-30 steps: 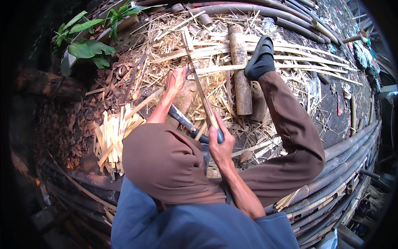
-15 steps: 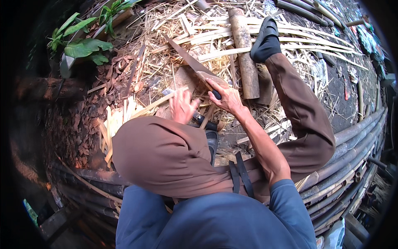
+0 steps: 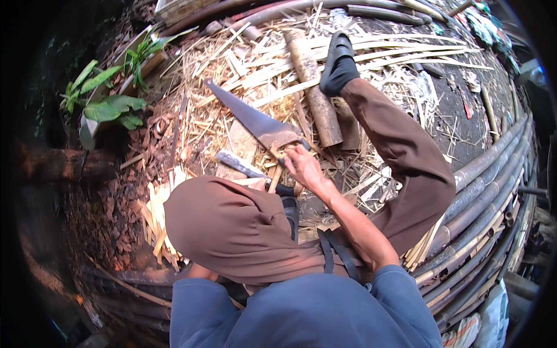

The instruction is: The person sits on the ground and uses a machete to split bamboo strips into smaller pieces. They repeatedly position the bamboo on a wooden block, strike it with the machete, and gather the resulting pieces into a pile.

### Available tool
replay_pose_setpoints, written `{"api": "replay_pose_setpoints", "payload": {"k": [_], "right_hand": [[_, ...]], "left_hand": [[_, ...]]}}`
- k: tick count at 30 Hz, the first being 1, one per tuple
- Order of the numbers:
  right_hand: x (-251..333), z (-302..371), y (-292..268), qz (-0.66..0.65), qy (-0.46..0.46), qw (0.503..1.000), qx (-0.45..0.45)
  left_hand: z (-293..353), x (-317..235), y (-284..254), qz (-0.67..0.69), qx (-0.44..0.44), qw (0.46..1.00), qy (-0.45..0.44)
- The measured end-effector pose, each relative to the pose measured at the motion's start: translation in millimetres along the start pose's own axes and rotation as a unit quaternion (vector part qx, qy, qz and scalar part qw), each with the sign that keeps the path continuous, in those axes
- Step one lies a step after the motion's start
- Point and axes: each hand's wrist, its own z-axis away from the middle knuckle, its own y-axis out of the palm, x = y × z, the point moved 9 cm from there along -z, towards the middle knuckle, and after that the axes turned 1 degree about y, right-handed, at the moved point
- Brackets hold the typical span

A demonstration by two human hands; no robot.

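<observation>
My right hand point(image 3: 303, 166) is closed around the handle of a handsaw point(image 3: 255, 120). Its broad blade slants up and left over the wood shavings, flat side showing. Beside the handle, a knife point(image 3: 239, 163) with a pale grey blade and a dark handle lies near my bent left knee point(image 3: 220, 217). That knee hides nearly all of my left hand; only a small skin-coloured patch shows above it, and its fingers cannot be made out. A thick bamboo piece point(image 3: 313, 87) lies right of the saw, next to my outstretched right foot point(image 3: 338, 64).
Long split bamboo strips point(image 3: 400, 51) stretch across the far ground. More pale strips point(image 3: 154, 217) are heaped left of my knee. Bamboo poles point(image 3: 481, 191) form a seat under me and run to the right. Green leafy plants point(image 3: 113, 107) grow at the far left.
My left hand, which was open beside the saw handle, has drawn back behind the knee. The saw has turned, showing more of its blade face. The knife blade has come into sight.
</observation>
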Motion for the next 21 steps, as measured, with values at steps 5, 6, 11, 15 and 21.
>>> {"api": "replay_pose_setpoints", "payload": {"k": [5,6,11,15,21], "right_hand": [[1,11,16,-0.046,0.008,0.998,0.039],[6,13,17,-0.047,0.019,0.997,0.05],[-9,17,9,0.004,0.038,0.996,0.084],[4,15,35,-0.025,0.063,0.979,0.19],[128,-21,-20,-0.579,0.004,0.81,0.089]], "left_hand": [[0,23,-13,0.008,0.002,1.0,-0.013],[3,32,-16,0.012,0.003,1.0,-0.025],[-8,49,-30,0.047,0.027,0.997,-0.047],[-24,54,-56,0.105,0.052,0.991,-0.06],[-88,-48,-127,0.337,0.099,0.934,0.061]]}}
